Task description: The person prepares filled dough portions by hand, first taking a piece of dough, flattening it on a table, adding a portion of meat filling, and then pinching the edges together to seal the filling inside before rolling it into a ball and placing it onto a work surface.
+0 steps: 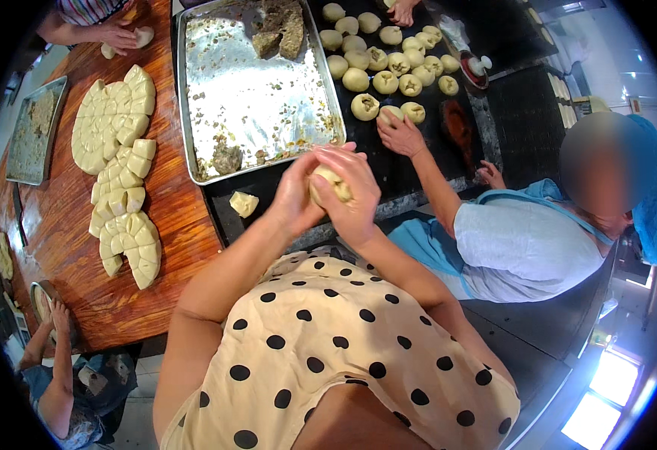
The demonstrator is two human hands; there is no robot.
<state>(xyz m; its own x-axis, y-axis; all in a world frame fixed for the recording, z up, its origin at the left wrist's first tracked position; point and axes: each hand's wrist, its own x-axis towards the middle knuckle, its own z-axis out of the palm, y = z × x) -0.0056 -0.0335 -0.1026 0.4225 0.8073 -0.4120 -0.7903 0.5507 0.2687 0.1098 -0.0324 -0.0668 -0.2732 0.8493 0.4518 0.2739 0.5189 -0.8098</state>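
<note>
Both my hands are cupped round one pale dough ball [331,184], in front of me over the near edge of the black work surface. My left hand [298,193] wraps its left side; my right hand [354,191] closes over it from the right, thumb across the dough. Part of the ball is hidden by my fingers. Just left of my hands lies a single loose dough piece [243,203]. Beyond them a large metal tray [261,97] holds a brown crumbly filling [280,30] at its far end and a smaller lump [227,159] near its front.
Several round dough balls [355,79] stand on the black surface [426,127], some with open tops. At right, a co-worker's hand [401,135] touches one. Cut dough pieces [114,120] cover part of the wooden table [182,277]. Other people's hands work at far left [118,37] and lower left [60,319].
</note>
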